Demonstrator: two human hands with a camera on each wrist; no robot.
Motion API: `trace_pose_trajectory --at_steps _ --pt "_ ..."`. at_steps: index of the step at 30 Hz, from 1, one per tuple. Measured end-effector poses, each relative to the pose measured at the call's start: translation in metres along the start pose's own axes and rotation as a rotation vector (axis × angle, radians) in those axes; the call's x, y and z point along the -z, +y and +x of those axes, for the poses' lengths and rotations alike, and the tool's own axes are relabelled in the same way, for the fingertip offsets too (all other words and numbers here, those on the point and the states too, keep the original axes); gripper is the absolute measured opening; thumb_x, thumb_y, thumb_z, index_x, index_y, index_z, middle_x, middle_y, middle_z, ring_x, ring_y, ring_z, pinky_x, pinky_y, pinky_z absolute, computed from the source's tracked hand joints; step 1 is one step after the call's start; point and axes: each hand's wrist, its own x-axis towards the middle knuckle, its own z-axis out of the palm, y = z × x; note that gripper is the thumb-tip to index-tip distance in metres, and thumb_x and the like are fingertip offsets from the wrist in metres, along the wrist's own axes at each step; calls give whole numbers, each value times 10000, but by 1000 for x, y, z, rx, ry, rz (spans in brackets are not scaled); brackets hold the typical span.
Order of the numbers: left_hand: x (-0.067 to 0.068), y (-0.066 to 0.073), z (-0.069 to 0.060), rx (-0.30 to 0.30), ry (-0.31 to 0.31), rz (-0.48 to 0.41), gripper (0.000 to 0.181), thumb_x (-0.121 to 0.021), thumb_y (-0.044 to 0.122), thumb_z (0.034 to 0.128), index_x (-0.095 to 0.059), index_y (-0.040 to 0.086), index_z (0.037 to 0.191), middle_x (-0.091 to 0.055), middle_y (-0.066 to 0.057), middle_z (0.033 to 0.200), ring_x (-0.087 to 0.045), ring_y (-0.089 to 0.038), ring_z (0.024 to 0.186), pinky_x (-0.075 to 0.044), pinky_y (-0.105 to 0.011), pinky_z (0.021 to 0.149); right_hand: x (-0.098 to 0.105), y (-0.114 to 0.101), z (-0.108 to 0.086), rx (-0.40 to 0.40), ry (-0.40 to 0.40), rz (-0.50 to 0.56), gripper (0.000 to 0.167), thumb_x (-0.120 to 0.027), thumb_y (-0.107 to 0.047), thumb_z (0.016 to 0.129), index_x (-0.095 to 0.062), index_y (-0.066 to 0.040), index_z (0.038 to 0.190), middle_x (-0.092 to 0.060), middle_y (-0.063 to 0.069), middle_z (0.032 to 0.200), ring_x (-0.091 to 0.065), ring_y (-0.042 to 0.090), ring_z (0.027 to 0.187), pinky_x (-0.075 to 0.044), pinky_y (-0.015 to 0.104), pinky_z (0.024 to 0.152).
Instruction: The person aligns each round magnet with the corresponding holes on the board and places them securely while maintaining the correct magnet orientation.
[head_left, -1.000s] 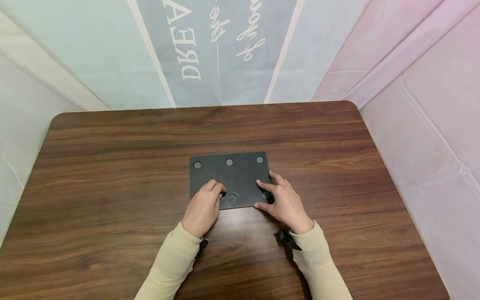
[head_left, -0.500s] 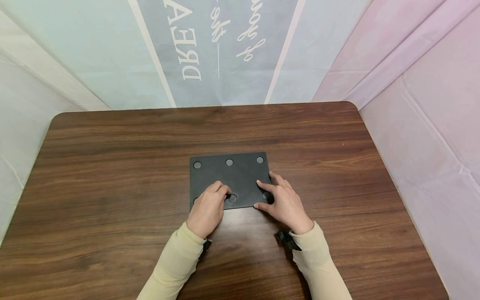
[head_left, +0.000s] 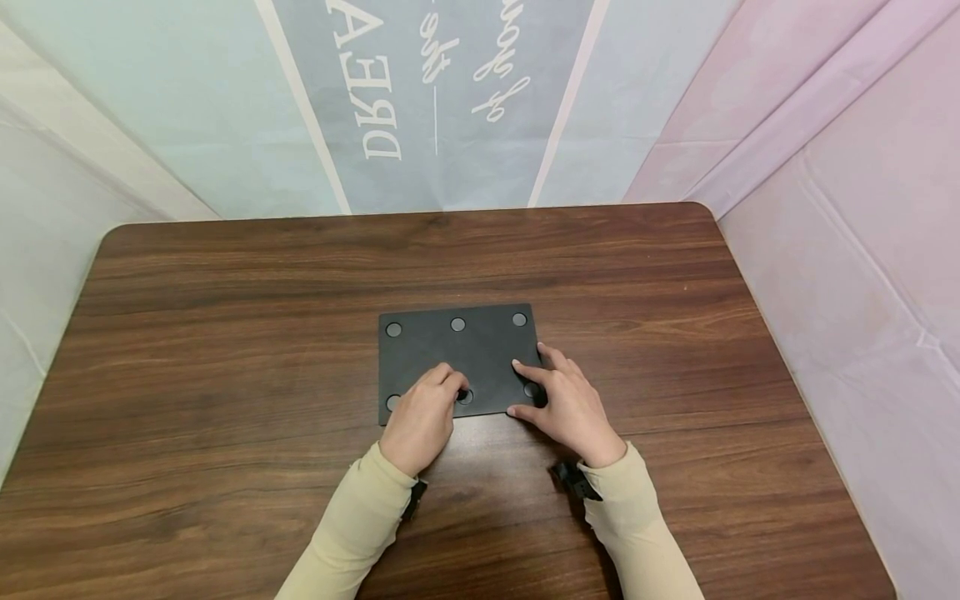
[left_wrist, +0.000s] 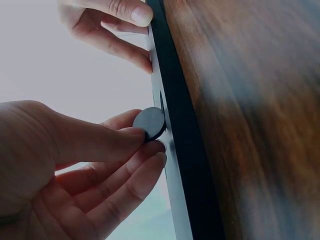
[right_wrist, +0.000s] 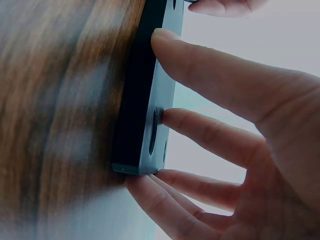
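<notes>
A flat black rectangular board point(head_left: 480, 350) with several round recesses lies on the table. My left hand point(head_left: 423, 417) pinches a small dark round disc point(left_wrist: 149, 123) between thumb and fingers, over the board's near middle recess point(head_left: 467, 398). In the left wrist view the disc is tilted, its edge at the board's surface by the recess. My right hand point(head_left: 570, 408) rests on the board's right end with its fingers spread. In the right wrist view its thumb touches the long edge, one finger reaches the top beside a recess point(right_wrist: 154, 131), and other fingers touch the short end.
Brown wood-grain table point(head_left: 225, 333) surrounds the board on all sides. A printed cloth point(head_left: 442, 100) with lettering hangs behind the far edge, and pale cloth point(head_left: 855, 250) hangs at the right. Black wrist cameras point(head_left: 576, 482) sit below both hands.
My left hand has moved right along the board's near side to the middle recess, uncovering the near left recess. The right hand and the board have stayed in place.
</notes>
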Motion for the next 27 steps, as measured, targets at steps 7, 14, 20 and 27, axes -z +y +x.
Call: trace_pose_trajectory --at_steps 7,14,20,27 --pt "0 2 1 20 -29 2 196 -598 -107 858 -677 56 933 -622 -54 875 -638 -213 824 -547 -322 676 1 0 0 2 -4 7 628 -834 -353 732 -625 -171 1297 -411 228 1462 -453 442 1278 -502 583 851" --pt "-1 4 2 24 -41 -7 180 -600 -99 864 -666 63 907 -633 -48 859 -636 -213 815 -545 -326 682 1 0 0 1 -9 9 626 -826 -361 740 -620 -176 1302 -403 220 1470 -444 439 1289 -499 586 853" --pt "-3 4 2 20 -32 -15 173 -610 -94 862 -673 67 863 -639 -35 839 -636 -200 812 -547 -312 687 2 0 -1 -3 -11 7 625 -825 -362 742 -620 -178 1302 -401 216 1473 -443 440 1289 -498 587 855" --pt "-4 4 2 33 -35 -17 157 -633 -79 856 -696 65 865 -632 -32 850 -632 -190 814 -549 -305 687 1 -1 0 -4 -12 6 624 -824 -361 743 -619 -177 1303 -401 217 1473 -445 435 1288 -492 587 867"
